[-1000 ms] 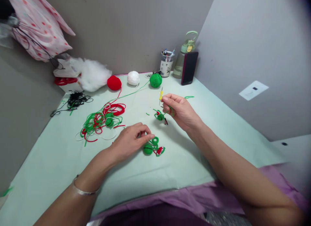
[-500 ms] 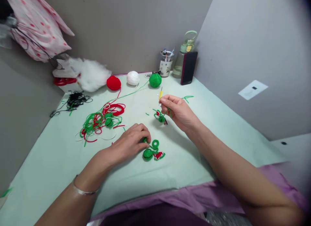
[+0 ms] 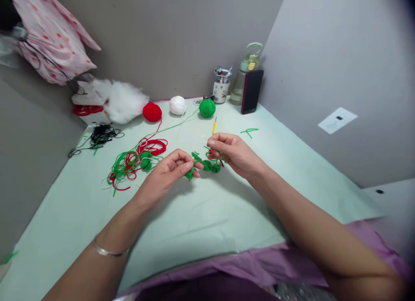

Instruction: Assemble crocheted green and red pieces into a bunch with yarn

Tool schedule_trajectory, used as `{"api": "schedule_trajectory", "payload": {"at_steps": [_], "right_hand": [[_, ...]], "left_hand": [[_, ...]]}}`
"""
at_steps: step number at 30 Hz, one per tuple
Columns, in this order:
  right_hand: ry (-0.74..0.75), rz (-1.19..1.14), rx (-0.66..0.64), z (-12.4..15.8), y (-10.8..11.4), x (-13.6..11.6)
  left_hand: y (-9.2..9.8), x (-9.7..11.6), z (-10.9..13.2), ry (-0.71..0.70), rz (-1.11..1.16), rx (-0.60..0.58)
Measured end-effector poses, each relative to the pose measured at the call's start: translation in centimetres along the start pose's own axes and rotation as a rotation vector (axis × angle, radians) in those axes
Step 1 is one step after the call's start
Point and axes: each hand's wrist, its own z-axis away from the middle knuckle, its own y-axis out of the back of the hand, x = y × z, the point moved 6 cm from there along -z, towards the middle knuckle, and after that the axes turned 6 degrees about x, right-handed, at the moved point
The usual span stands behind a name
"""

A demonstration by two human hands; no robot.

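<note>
My left hand is closed on a green crocheted piece, lifted off the table. Its green parts hang between the fingers, and the hand hides much of it. Thumb and forefinger of my right hand pinch a thin sewing needle, whose tip points up and left. Green yarn shows under the right fingers. Behind and below the two hands is another small green crocheted piece with a bit of red, partly covered. A yellow-handled tool with a thin metal tip lies just beyond my right hand.
Tangled red, green and white yarn lies left, with black yarn behind. Along the back are white stuffing, red, white and green balls, a pen cup, a bottle and a phone.
My left hand has picked up the green crocheted piece from the table and raised it toward my right hand. The right hand has shifted slightly left and down, still pinching the needle.
</note>
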Motion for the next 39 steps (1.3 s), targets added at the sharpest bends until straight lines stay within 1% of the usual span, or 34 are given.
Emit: {"api": "schedule_trajectory", "payload": {"at_steps": [4, 7, 9, 13, 16, 19, 23, 27, 28, 30, 32, 34, 36, 39], "right_hand": [[0.046, 0.033, -0.043, 0.4, -0.3, -0.5], [0.080, 0.037, -0.067, 0.7, -0.6, -0.7], [0.075, 0.033, -0.109, 0.9, -1.0, -0.4], [-0.003, 0.016, -0.190, 1.1, -2.1, 0.8], [-0.086, -0.016, -0.200, 1.1, -2.4, 1.5], [-0.145, -0.021, -0.276, 1.2, -2.6, 1.6], [-0.175, 0.003, -0.370, 1.3, -2.6, 1.6], [-0.185, 0.081, -0.393, 1.4, -2.6, 2.1], [-0.173, 0.095, -0.387, 1.3, -2.5, 2.1], [-0.141, 0.118, -0.332, 1.0, -2.1, 2.0], [-0.110, 0.136, -0.230, 0.5, -1.2, 1.7], [-0.069, 0.147, -0.120, 0.1, -0.4, 1.1], [-0.012, 0.162, -0.055, 0.1, 0.0, 0.5], [0.087, 0.179, -0.035, 0.4, -0.2, -0.4]], "left_hand": [[0.5, -0.2, -0.3, 0.032, 0.135, 0.077], [0.5, -0.2, -0.3, 0.041, 0.153, 0.104], [0.4, -0.2, -0.3, 0.036, 0.147, 0.103], [0.2, -0.3, -0.3, 0.029, 0.126, 0.075], [0.3, -0.5, -0.3, 0.014, 0.105, 0.087], [0.3, -0.7, -0.3, 0.016, 0.087, 0.103], [0.6, -0.7, -0.2, 0.003, 0.049, 0.152], [0.9, -0.4, -0.2, -0.023, 0.036, 0.194], [0.9, -0.4, -0.3, -0.020, 0.038, 0.202], [1.0, -0.3, -0.4, -0.013, 0.057, 0.231], [1.3, -0.4, -0.4, -0.007, 0.081, 0.269], [1.3, -0.7, -0.5, 0.012, 0.082, 0.266], [1.0, -1.1, -0.6, 0.051, 0.056, 0.208], [0.3, -1.8, -0.5, 0.127, -0.008, 0.075]]}}
